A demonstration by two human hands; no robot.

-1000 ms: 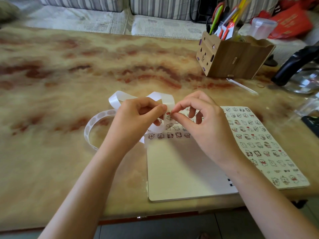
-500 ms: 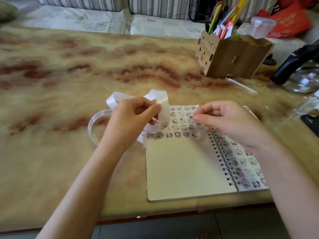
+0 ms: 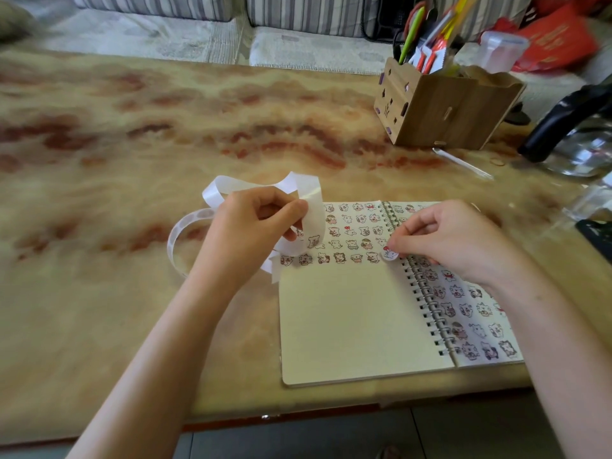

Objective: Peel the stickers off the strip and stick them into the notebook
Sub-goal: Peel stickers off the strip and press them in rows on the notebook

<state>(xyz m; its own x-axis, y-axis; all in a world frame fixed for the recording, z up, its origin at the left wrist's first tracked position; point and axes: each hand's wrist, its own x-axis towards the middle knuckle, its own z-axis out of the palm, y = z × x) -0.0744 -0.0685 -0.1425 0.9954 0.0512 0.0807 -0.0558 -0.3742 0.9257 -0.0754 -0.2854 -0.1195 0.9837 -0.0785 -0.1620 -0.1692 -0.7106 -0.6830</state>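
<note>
An open spiral notebook [image 3: 351,323] lies on the table near its front edge. Rows of small cartoon stickers fill the top of its left page and most of the right page. My left hand [image 3: 251,233] pinches a long white sticker strip [image 3: 311,207] that loops up and trails left over the table. My right hand [image 3: 450,240] holds a small round sticker [image 3: 390,254] at its fingertips, low over the left page beside the spiral binding, at the right end of the lowest sticker row.
A wooden pen holder [image 3: 443,104] with pens and scissors stands at the back right. A glass kettle with a black handle [image 3: 576,134] sits at the right edge. A thin white stick [image 3: 463,164] lies behind the notebook. A striped sofa runs behind the table.
My right hand pulled a sticker off the strip and carried it right and down to the notebook page by the binding. My left hand stayed in place with the strip.
</note>
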